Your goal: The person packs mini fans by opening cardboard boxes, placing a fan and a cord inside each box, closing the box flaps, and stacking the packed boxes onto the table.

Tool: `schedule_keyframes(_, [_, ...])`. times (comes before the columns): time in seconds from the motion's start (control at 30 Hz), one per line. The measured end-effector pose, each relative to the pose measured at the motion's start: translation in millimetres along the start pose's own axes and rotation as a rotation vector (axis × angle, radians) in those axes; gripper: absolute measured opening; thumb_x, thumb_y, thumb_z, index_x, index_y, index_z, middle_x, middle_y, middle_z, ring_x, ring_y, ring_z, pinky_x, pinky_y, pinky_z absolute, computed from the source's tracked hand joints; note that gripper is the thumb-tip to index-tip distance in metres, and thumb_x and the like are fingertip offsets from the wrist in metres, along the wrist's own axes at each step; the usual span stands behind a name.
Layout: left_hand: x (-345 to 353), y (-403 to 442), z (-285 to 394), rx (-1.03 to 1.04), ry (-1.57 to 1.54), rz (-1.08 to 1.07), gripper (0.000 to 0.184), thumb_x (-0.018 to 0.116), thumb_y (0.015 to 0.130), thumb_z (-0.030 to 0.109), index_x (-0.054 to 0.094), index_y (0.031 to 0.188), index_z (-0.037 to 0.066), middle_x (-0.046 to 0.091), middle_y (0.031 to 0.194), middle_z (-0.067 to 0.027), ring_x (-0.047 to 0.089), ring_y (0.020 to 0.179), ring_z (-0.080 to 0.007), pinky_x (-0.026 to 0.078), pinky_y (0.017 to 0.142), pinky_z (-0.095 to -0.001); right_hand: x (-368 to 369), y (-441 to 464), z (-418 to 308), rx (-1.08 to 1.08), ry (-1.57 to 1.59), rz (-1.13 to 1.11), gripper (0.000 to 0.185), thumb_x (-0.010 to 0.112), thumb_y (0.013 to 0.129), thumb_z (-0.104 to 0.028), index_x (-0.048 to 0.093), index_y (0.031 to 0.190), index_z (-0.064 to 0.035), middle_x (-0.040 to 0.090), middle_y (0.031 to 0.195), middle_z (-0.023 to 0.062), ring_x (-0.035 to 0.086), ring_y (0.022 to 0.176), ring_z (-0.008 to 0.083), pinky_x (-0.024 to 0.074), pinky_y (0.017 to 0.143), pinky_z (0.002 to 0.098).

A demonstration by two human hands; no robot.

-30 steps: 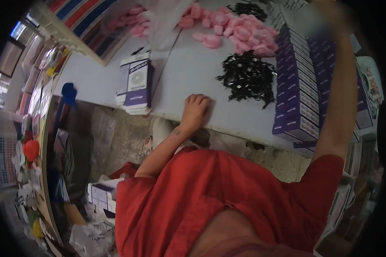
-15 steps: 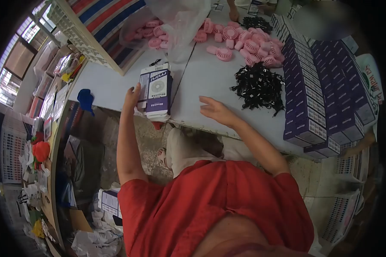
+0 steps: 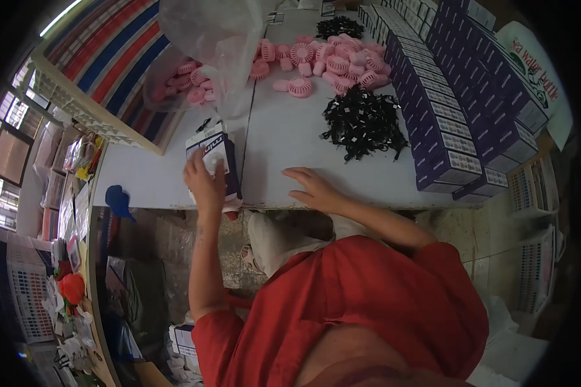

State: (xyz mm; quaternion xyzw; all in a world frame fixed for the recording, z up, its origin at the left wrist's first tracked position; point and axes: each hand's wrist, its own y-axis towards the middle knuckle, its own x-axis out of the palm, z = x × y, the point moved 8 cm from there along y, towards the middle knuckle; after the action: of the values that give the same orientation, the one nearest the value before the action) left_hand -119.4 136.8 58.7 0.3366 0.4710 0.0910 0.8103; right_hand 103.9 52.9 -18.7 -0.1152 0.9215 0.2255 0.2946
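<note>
My left hand (image 3: 205, 185) rests over a stack of white and purple cartons (image 3: 234, 174) marked "mini", which look flattened, near the table's front edge. Its thumb and fingers are apart on the top carton's face; the hand covers much of the print. My right hand (image 3: 313, 188) is held just above or on the front of the white table (image 3: 268, 142), to the right of the stack. The fingers are stretched out, with nothing in them. Beyond it lies a heap of black cables (image 3: 363, 122), and farther back a pile of pink handheld fans (image 3: 342, 63).
Rows of purple boxes (image 3: 432, 122) line the table's right side. At the back left, a clear plastic bag (image 3: 223, 71) lies by more pink fans, beside a striped panel in a pale frame (image 3: 119, 90). A blue object (image 3: 117, 201) sits at the left corner.
My left hand has moved from the left side of the carton stack onto its top. The right hand stays outstretched by the table's front. The whole view has shifted with my head.
</note>
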Motion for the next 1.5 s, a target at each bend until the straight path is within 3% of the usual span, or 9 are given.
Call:
schedule_keyframes(0.17, [74,-67,147,0.486,-0.461,-0.537,0.064,0.073,0.077,0.030,0.048,0.132,0.009,0.045,0.135,-0.0164,0.040,0.127,-0.0358,0.033,0.104,-0.0476,-80,-99,11,0.110,-0.420,-0.061,0.060,0.066,0.083,-0.018,0.043,0.137,-0.0063,0.044,0.138,0.0142,0.042,0.126,0.0323,0.0341,0.106,0.0428])
schedule_keyframes(0.27, [109,-90,180,0.679,-0.400,-0.673,0.071,0.074,0.075,0.039,0.047,0.134,0.012,0.043,0.138,-0.0146,0.037,0.131,-0.0344,0.029,0.109,-0.0477,-91,-135,18,0.100,-0.692,-0.174,0.065,0.067,0.078,-0.014,0.043,0.138,-0.0096,0.041,0.140,0.0130,0.039,0.129,0.0331,0.0310,0.107,0.0478])
schedule_keyframes(0.4, [124,-91,188,0.747,-0.280,-0.658,0.076,0.074,0.072,0.042,0.045,0.136,0.013,0.042,0.140,-0.0139,0.035,0.134,-0.0339,0.026,0.112,-0.0495,-86,-145,33,0.025,-0.942,-0.155,0.072,0.066,0.072,-0.008,0.042,0.140,-0.0145,0.037,0.144,0.0130,0.034,0.132,0.0330,0.0280,0.107,0.0510])
schedule_keyframes(0.6, [123,-92,186,0.711,-0.295,-0.689,0.076,0.074,0.072,0.040,0.045,0.137,0.014,0.041,0.141,-0.0131,0.034,0.135,-0.0336,0.025,0.113,-0.0499,-90,-133,31,0.153,-0.743,-0.242,0.067,0.056,0.075,0.000,0.045,0.139,-0.0166,0.037,0.145,0.0128,0.034,0.133,0.0327,0.0287,0.107,0.0481])
schedule_keyframes(0.7, [124,-92,187,0.699,-0.305,-0.703,0.076,0.073,0.073,0.040,0.044,0.138,0.014,0.040,0.142,-0.0132,0.032,0.135,-0.0334,0.023,0.113,-0.0500,-91,-130,28,0.046,-0.772,-0.180,0.067,0.059,0.074,-0.003,0.044,0.138,-0.0143,0.038,0.143,0.0149,0.034,0.133,0.0344,0.0269,0.108,0.0493])
schedule_keyframes(1.1, [126,-91,188,0.703,-0.306,-0.735,0.078,0.075,0.071,0.036,0.043,0.138,0.014,0.040,0.142,-0.0134,0.033,0.135,-0.0337,0.024,0.113,-0.0509,-90,-132,32,0.045,-0.768,-0.149,0.063,0.056,0.075,-0.004,0.047,0.137,-0.0138,0.040,0.143,0.0156,0.037,0.132,0.0351,0.0286,0.108,0.0502])
schedule_keyframes(1.4, [127,-90,191,0.722,-0.249,-0.745,0.072,0.065,0.079,0.046,0.042,0.140,0.014,0.038,0.143,-0.0160,0.034,0.134,-0.0350,0.026,0.110,-0.0532,-90,-132,33,0.038,-0.785,-0.164,0.067,0.062,0.072,-0.007,0.047,0.137,-0.0142,0.041,0.143,0.0138,0.038,0.132,0.0340,0.0296,0.107,0.0494])
schedule_keyframes(1.47, [134,-107,195,1.065,0.115,-0.749,0.069,0.056,0.085,0.050,0.039,0.142,0.015,0.033,0.148,-0.0179,0.030,0.137,-0.0357,0.025,0.109,-0.0549,-94,-127,27,0.071,-0.746,-0.238,0.068,0.064,0.071,-0.009,0.047,0.136,-0.0143,0.041,0.142,0.0139,0.038,0.132,0.0342,0.0292,0.107,0.0497])
schedule_keyframes(1.5, [139,-103,190,1.057,0.115,-0.760,0.069,0.056,0.085,0.050,0.039,0.142,0.015,0.033,0.148,-0.0179,0.030,0.137,-0.0357,0.025,0.109,-0.0549,-94,-125,30,0.103,-0.720,-0.299,0.069,0.066,0.069,-0.010,0.047,0.136,-0.0144,0.041,0.142,0.0141,0.038,0.132,0.0345,0.0289,0.107,0.0500])
